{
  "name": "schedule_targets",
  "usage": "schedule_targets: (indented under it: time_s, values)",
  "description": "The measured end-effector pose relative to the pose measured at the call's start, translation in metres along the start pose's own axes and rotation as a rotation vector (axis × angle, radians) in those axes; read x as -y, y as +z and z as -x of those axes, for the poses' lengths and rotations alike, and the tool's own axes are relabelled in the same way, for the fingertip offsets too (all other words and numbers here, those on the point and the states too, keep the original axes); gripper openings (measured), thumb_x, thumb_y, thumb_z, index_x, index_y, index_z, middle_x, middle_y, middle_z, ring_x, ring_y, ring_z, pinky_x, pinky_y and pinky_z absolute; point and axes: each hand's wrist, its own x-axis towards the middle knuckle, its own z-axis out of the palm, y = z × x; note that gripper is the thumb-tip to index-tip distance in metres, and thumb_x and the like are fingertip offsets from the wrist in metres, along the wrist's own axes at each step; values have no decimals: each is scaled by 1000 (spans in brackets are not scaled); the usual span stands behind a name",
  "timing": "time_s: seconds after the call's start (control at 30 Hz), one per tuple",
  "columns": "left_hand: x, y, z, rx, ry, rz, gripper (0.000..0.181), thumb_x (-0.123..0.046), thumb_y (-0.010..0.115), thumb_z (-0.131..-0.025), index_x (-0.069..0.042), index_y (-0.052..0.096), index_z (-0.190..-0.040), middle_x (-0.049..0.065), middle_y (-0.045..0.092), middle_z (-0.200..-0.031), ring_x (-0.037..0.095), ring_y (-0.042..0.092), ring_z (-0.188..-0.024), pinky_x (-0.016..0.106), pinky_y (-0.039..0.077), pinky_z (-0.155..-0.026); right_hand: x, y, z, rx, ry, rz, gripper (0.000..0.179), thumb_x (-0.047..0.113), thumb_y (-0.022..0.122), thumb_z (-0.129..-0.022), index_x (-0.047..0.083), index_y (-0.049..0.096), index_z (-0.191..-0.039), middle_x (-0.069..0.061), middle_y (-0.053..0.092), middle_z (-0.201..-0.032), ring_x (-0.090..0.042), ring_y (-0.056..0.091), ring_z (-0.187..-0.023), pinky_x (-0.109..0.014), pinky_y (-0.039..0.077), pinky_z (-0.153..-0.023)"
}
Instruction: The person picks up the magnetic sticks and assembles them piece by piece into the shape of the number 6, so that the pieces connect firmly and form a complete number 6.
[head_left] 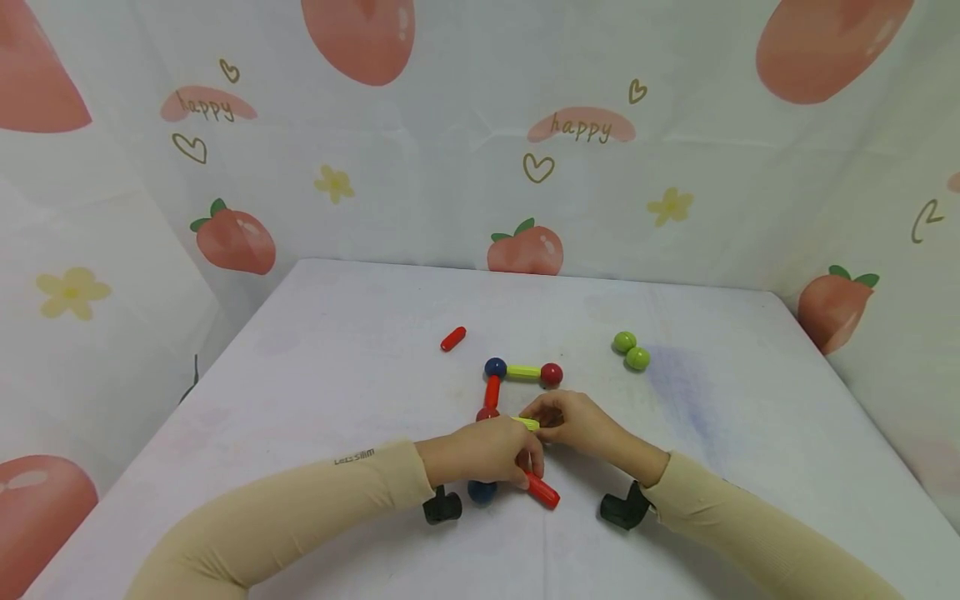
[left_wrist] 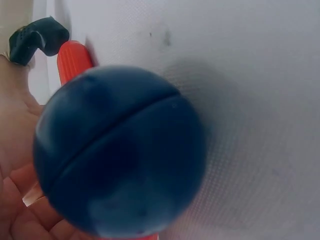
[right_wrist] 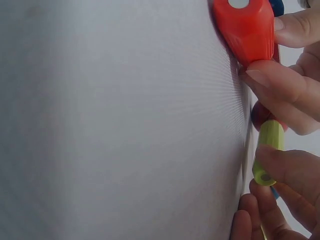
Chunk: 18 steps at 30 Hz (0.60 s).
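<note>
In the head view, my left hand (head_left: 491, 450) reaches over a chain of magnetic rods and balls. Its thumb and fingers pinch a red rod (head_left: 543, 491), whose end with a metal tip faces the right wrist camera. My right hand (head_left: 576, 423) pinches a yellow-green rod (right_wrist: 270, 140) beside the left hand. The far end of that rod is right at a red ball (head_left: 487, 414), partly hidden by the left hand. A large blue ball (left_wrist: 120, 150) sits close below the left hand.
Beyond the hands, a red rod (head_left: 492, 392) runs to a blue ball (head_left: 495, 368), joined by a yellow-green rod (head_left: 523, 372) to another red ball (head_left: 551, 375). A loose red rod (head_left: 453, 339) lies further back. Two green balls (head_left: 632, 351) lie at the right.
</note>
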Motion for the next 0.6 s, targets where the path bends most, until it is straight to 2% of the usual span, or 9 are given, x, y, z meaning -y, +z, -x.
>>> schedule_targets:
  time_s: [0.33, 0.6]
  values:
    - [-1, -1, 1, 1, 5, -1, 11, -13, 81, -87, -21, 76, -93, -10, 62, -75, 3, 53, -69, 15, 44, -63, -1, 0, -1, -4, 4, 10, 25, 1, 76, -88, 2, 75, -113, -8, 74, -96, -11, 63, -84, -28, 60, -81]
    - [-2, -5, 5, -3, 2, 30, 14, -18, 82, -87, -21, 76, -99, -10, 65, -81, 2, 56, -73, 15, 48, -67, -1, 1, 0, -2, -2, 5, 25, 1, 76, -88, 3, 75, -113, -8, 75, -97, -11, 64, -84, -28, 60, -81]
